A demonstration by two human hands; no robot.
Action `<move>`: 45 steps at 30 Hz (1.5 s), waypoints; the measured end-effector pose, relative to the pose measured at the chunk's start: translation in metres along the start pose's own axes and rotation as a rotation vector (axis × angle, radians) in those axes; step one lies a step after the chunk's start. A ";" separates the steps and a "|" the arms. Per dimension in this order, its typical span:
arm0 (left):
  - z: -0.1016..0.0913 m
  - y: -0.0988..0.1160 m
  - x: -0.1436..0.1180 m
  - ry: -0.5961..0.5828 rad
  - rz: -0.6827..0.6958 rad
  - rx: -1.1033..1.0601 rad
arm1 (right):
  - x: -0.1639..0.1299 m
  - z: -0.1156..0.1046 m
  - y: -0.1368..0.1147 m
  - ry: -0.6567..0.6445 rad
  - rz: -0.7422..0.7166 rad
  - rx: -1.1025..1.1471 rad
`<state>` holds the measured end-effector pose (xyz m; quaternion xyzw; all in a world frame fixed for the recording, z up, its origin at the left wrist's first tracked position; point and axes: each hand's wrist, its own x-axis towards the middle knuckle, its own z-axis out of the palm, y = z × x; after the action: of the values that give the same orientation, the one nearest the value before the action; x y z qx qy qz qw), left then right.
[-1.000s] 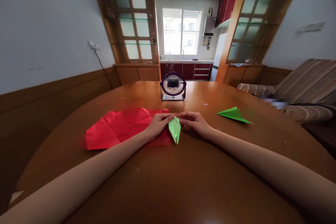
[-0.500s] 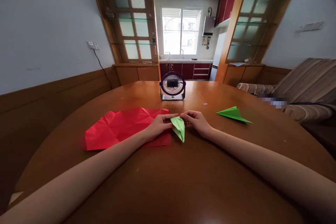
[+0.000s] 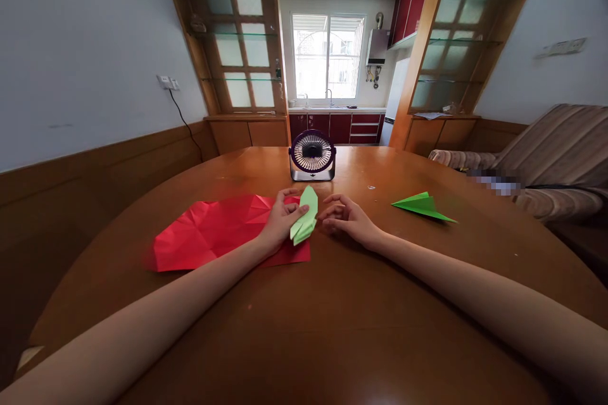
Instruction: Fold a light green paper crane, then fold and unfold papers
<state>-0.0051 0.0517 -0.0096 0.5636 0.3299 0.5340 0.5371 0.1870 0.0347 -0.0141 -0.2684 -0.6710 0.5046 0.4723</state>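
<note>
Between the thumb and fingers of my left hand (image 3: 279, 221) is a piece of folded light green paper (image 3: 308, 210), held upright and slightly tilted, with layered folds at its lower end. Just to the right of it, my right hand (image 3: 349, 220) is apart from the paper, its fingers loosely curled and spread with nothing between them. A creased red paper sheet (image 3: 204, 237) lies under and to the left of my left hand. Part of that sheet is hidden by my left hand and forearm.
A green paper plane (image 3: 424, 205) lies on the right of the brown wooden table (image 3: 323, 329). Beyond my hands stands a small dark purple fan (image 3: 312, 155). A striped armchair (image 3: 551, 158) is beside the table at the right.
The folded green paper has been turned and lifted so its narrow end points up, in my left hand alone. My right hand has let go of it and its fingers have opened.
</note>
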 end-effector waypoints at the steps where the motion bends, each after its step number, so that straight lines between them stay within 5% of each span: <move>1: 0.000 -0.001 0.000 -0.005 0.001 0.016 | -0.001 0.001 -0.002 -0.017 -0.033 -0.045; 5: -0.002 -0.003 0.002 -0.113 0.013 0.143 | -0.005 0.003 -0.008 -0.077 -0.159 -0.357; 8: -0.002 -0.003 0.000 -0.172 -0.007 0.171 | -0.006 0.003 -0.008 0.014 -0.212 -0.501; 13: 0.001 0.002 -0.004 -0.254 -0.064 0.083 | -0.002 -0.001 -0.003 0.177 -0.183 -0.409; 18: 0.000 0.002 -0.002 -0.287 -0.065 -0.033 | -0.004 -0.001 -0.003 0.145 -0.131 -0.305; 23: -0.003 0.004 -0.001 -0.198 -0.087 -0.124 | -0.008 0.002 -0.009 0.063 -0.306 -0.441; 27: -0.005 0.002 -0.001 -0.269 -0.079 -0.107 | -0.006 0.001 -0.008 0.115 -0.315 -0.518; 32: -0.003 0.001 -0.003 -0.361 0.067 0.179 | -0.003 -0.001 -0.002 0.192 -0.200 -0.453; 38: 0.000 0.004 -0.004 -0.155 0.408 0.665 | 0.000 0.000 0.001 0.186 -0.159 -0.384; 45: 0.004 0.003 -0.007 -0.378 0.282 0.698 | -0.004 0.000 0.001 0.296 -0.329 -0.460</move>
<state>-0.0036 0.0435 -0.0083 0.8395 0.3061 0.3457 0.2866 0.1883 0.0317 -0.0160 -0.3267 -0.7259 0.2120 0.5669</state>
